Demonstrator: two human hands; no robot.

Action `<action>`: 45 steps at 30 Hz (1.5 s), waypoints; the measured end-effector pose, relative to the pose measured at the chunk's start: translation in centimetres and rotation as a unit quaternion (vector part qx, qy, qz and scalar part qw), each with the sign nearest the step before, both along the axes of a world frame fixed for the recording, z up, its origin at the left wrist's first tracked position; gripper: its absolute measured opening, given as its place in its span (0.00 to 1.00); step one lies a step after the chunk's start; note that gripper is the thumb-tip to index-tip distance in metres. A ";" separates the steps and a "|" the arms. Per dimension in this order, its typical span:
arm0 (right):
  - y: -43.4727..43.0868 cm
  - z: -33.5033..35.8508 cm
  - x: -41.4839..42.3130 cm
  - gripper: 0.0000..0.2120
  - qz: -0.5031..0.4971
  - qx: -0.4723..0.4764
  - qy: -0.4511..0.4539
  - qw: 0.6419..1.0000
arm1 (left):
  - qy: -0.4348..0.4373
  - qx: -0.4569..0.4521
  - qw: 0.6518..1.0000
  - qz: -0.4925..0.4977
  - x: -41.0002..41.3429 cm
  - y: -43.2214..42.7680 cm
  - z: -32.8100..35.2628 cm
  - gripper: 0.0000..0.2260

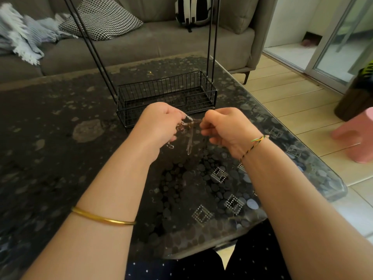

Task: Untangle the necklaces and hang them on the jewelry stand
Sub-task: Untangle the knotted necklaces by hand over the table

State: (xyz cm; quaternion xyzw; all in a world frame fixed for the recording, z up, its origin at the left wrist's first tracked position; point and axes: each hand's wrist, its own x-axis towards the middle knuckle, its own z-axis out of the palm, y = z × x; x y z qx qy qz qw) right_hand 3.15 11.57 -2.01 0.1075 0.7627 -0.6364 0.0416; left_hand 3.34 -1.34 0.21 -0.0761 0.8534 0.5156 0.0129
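- The tangled necklaces [186, 128] are at the centre of the frame, held in the air above the table [50, 128] and just in front of the jewelry stand [161, 85].
- A short stretch of chain runs roughly left to right between the two hands. From it, thin silvery loops hang straight down, so the bundle's long axis is vertical and its loose ends point toward the tabletop. The chains are blurred, and I cannot count separate strands.
- The left hand [161, 122] has its fingers curled and grips the knotted clump at its fingertips. One loop trails below its palm.
- The right hand [226, 130] is also curled, with thumb and fingers pinching a strand at the right edge of the clump.
- The necklaces lie between the hands, nearer the left hand. The hands are close together but do not touch.
- The stand is a black wire basket with thin black rods that rise out of the top of the frame.
- A gold bangle [103, 218] sits on the left forearm and a braided thread bracelet [255, 144] on the right wrist.
- The table has a dark pebble pattern under glass.
- A grey sofa [141, 47] spans the top of the frame, and a houndstooth cushion [103, 19] rests on it.
- A pink stool [357, 136] stands at the right edge.
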 end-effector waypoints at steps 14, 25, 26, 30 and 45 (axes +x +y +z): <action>-0.1 0.6 0.0 0.11 -0.041 -0.220 -0.074 0.972 | -0.153 0.319 0.934 -0.036 0.4 -0.7 0.9 0.04; -0.2 0.3 0.0 0.10 -0.010 -0.205 -0.095 0.974 | -0.043 0.037 0.998 0.037 -0.1 0.3 -0.4 0.14; -0.2 0.3 0.0 0.10 -0.013 -0.198 -0.098 0.975 | -0.062 0.070 0.995 0.043 -0.2 0.3 -0.2 0.16; 0.1 0.2 -0.1 0.10 -0.027 -0.200 -0.120 0.972 | -0.103 0.160 0.981 0.027 -0.3 0.0 0.1 0.24; 0.0 0.3 0.1 0.10 -0.036 -0.359 -0.212 0.908 | -0.121 0.215 0.969 -0.004 0.2 0.0 0.6 0.28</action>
